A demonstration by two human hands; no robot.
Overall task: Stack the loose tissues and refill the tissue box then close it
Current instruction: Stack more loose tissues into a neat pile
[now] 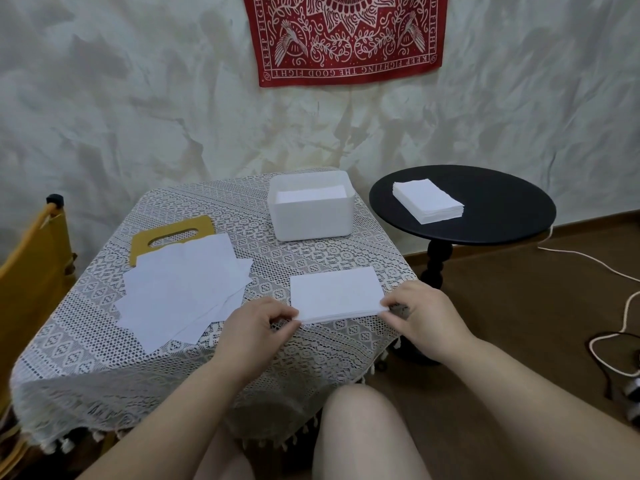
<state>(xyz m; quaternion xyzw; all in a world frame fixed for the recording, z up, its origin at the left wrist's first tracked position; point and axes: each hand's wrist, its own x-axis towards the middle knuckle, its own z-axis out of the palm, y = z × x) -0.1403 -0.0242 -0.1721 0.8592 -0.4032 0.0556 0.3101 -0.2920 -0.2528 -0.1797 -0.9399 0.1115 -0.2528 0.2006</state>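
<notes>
A small table [104,341] under a white lace cloth carries, at its far edge, an open white tissue box [311,216] with tissues already inside; the box's yellow lid [169,237] lies off to the box's left, half covered by a spread of loose tissues [183,285]. In front of the box, near the table's front edge, lies a neat stack of tissues [334,292], with the left hand [258,329] pinching its near-left corner and the right hand [420,311] pinching its near-right corner. To the right of the box, a round black side table [502,220] bears another pile of tissues [427,205].
</notes>
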